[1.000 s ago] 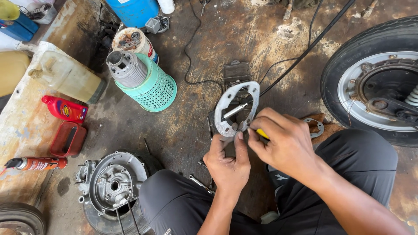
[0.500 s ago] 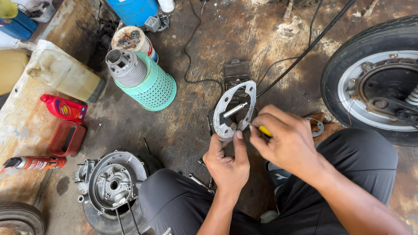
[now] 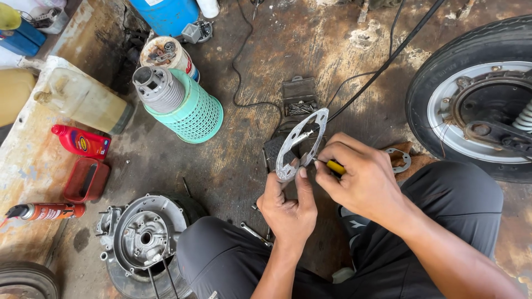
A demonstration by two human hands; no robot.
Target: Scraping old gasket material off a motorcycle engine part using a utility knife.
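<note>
While the left hand (image 3: 288, 207) pinches the lower edge of a thin grey ring-shaped plate (image 3: 302, 144) between thumb and fingertips, the plate stands tilted just above those fingers. The right hand (image 3: 363, 180) is curled tight round a yellow-handled tool (image 3: 335, 166), whose tip meets the plate beside the left thumb. Beyond the fingers lies an open case of bits (image 3: 299, 99); a wheel (image 3: 471, 94) stands right of them.

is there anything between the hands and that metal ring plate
Nothing visible. The left hand already pinches the lower edge of the metal ring plate, and the right hand brings a yellow-handled tool against it.
</note>
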